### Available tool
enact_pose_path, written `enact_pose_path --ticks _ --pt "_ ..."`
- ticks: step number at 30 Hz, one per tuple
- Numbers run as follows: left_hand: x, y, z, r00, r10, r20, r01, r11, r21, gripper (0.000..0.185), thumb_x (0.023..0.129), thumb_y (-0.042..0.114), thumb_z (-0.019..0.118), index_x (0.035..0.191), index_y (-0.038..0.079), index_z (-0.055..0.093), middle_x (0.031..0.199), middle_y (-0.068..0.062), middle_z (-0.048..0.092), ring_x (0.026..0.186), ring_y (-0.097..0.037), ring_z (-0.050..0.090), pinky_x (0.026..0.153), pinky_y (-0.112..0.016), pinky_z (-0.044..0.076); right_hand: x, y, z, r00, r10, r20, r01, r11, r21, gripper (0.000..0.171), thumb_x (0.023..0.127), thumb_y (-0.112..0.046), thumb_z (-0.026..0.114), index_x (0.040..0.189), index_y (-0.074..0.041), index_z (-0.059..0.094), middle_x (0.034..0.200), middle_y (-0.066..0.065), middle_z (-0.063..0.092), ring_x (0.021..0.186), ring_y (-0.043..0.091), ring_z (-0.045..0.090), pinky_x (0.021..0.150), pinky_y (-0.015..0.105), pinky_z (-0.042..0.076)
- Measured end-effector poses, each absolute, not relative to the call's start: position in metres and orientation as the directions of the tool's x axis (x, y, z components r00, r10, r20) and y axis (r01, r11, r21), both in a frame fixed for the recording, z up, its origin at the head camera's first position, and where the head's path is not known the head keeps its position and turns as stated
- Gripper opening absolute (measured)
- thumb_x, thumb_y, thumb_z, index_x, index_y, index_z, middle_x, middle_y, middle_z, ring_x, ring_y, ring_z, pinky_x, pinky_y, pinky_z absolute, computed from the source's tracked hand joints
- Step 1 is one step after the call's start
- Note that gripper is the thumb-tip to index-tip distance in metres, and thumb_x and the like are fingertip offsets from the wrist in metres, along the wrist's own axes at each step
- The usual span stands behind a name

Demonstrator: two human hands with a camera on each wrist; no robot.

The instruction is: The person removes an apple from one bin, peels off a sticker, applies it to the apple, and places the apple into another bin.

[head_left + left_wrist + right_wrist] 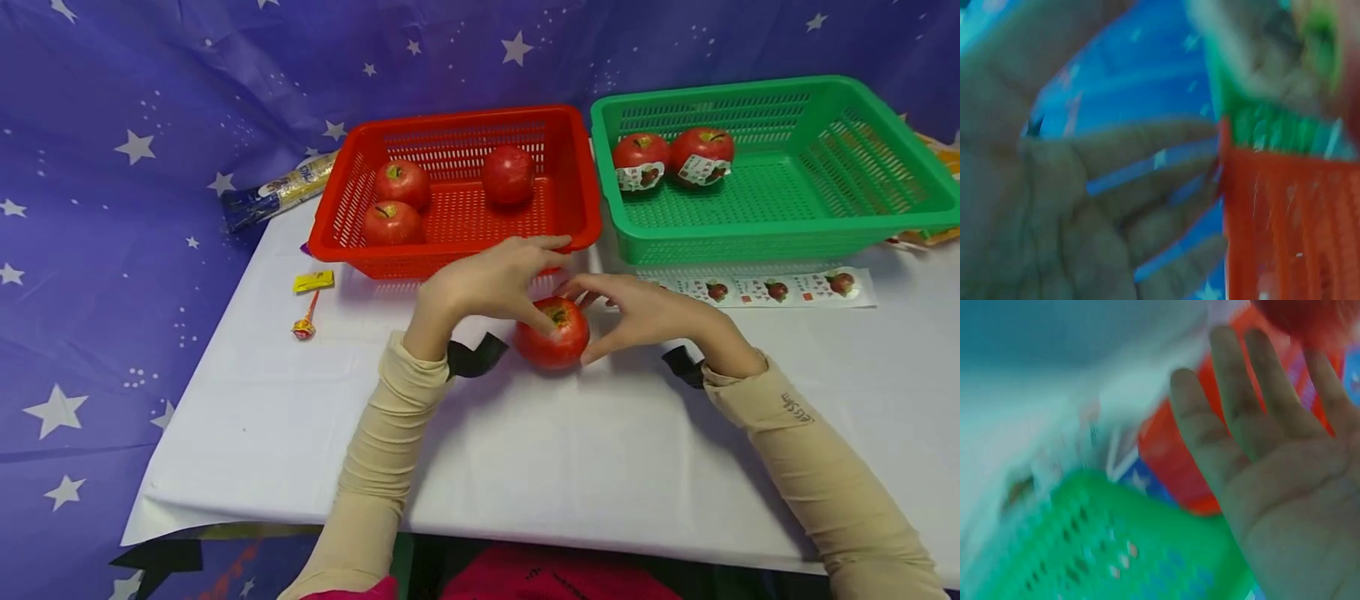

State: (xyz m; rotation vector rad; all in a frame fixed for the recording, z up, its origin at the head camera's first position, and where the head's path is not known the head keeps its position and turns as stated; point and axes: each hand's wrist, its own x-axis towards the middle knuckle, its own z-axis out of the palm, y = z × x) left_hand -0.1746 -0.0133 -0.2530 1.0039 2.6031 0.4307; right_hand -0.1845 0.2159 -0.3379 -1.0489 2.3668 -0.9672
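A red apple sits at the white table's middle, between both hands. My left hand arches over its left side, thumb overlapping the top of the apple; in the left wrist view, that hand's fingers stretch out straight. From the right, my right hand comes in with thumb and fingers spread around the apple's side. The right wrist view has its straight fingers just below the blurred apple. Neither hand has its fingers curled around the fruit.
Behind the hands, a red basket contains three apples. Beside it, a green basket contains two apples with white labels. A sticker strip lies before the green basket. A lollipop, yellow candy and long packet lie left.
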Motion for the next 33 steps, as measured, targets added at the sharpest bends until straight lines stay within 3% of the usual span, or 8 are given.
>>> enact_pose_path --ticks 3,7,10,13,20,25,29,33 --pt "-0.165 0.007 -0.256 -0.674 0.702 -0.231 0.624 0.708 0.330 0.073 0.075 0.034 0.082 0.137 0.010 0.052 0.151 -0.009 0.040 0.137 -0.022 0.040 0.115 -0.033 0.031 -0.188 0.229 -0.322 -0.691 -0.716 -0.104 -0.476 0.558 -0.680 0.063 0.073 -0.027 0.084 0.126 -0.008 0.056 0.123 0.007 0.061 0.107 0.026 0.059 0.089 0.049 0.046" --pt "-0.158 0.016 -0.263 -0.668 0.690 -0.278 0.625 0.723 0.293 0.058 0.071 0.029 0.085 0.120 0.007 0.062 0.119 -0.005 0.064 0.108 -0.018 0.059 0.095 -0.028 0.047 -0.195 0.244 -0.309 -0.760 -0.635 -0.140 -0.419 0.643 -0.640 0.051 0.077 -0.021 0.081 0.122 -0.006 0.061 0.118 0.010 0.064 0.097 0.023 0.063 0.082 0.042 0.049" --pt "-0.162 0.020 -0.275 -0.684 0.636 -0.357 0.578 0.772 0.266 0.050 0.069 0.026 0.087 0.109 0.008 0.064 0.105 -0.003 0.066 0.097 -0.017 0.059 0.086 -0.028 0.050 -0.201 0.251 -0.309 -0.786 -0.590 -0.183 -0.389 0.703 -0.596 0.053 0.079 -0.021 0.079 0.126 -0.005 0.059 0.119 0.012 0.064 0.090 0.019 0.065 0.075 0.035 0.050" --pt "-0.166 0.025 -0.285 -0.666 0.613 -0.425 0.569 0.786 0.242 0.057 0.069 0.028 0.087 0.117 0.010 0.061 0.111 -0.002 0.064 0.104 -0.017 0.056 0.091 -0.028 0.049 -0.206 0.252 -0.319 -0.786 -0.575 -0.226 -0.393 0.747 -0.536 0.062 0.080 -0.022 0.078 0.133 -0.003 0.053 0.122 0.016 0.062 0.086 0.021 0.065 0.075 0.036 0.050" --pt "-0.163 0.042 -0.294 -0.526 0.740 -0.419 0.678 0.662 0.319 0.079 0.072 0.031 0.084 0.139 0.009 0.049 0.126 0.000 0.060 0.116 -0.017 0.052 0.100 -0.025 0.043 -0.212 0.247 -0.337 -0.795 -0.575 -0.191 -0.473 0.786 -0.398 0.070 0.074 -0.015 0.079 0.134 0.007 0.049 0.128 0.027 0.057 0.113 0.042 0.055 0.097 0.055 0.043" --pt "-0.159 0.046 -0.295 -0.504 0.772 -0.389 0.711 0.626 0.320 0.072 0.073 0.036 0.082 0.134 0.011 0.052 0.118 0.002 0.063 0.109 -0.013 0.055 0.096 -0.022 0.043 -0.211 0.238 -0.343 -0.792 -0.602 -0.107 -0.535 0.767 -0.355 0.047 0.073 -0.002 0.070 0.118 0.004 0.062 0.102 0.018 0.067 0.085 0.029 0.059 0.079 0.044 0.049" --pt "-0.166 0.041 -0.294 -0.511 0.785 -0.351 0.678 0.619 0.396 0.072 0.075 0.044 0.079 0.135 0.013 0.053 0.119 0.002 0.063 0.110 -0.013 0.054 0.094 -0.022 0.044 -0.210 0.233 -0.345 -0.773 -0.634 -0.034 -0.569 0.715 -0.407 0.023 0.076 0.003 0.064 0.098 -0.003 0.069 0.072 0.005 0.061 0.063 0.017 0.050 0.059 0.030 0.043" --pt "-0.183 0.035 -0.296 -0.597 0.773 -0.215 0.623 0.616 0.481 0.064 0.081 0.048 0.073 0.131 0.012 0.057 0.120 -0.002 0.063 0.108 -0.014 0.055 0.092 -0.022 0.044 -0.208 0.231 -0.342 -0.766 -0.641 0.054 -0.585 0.659 -0.473 0.013 0.078 0.005 0.062 0.083 -0.006 0.065 0.060 0.000 0.053 0.054 0.011 0.044 0.052 0.024 0.036"
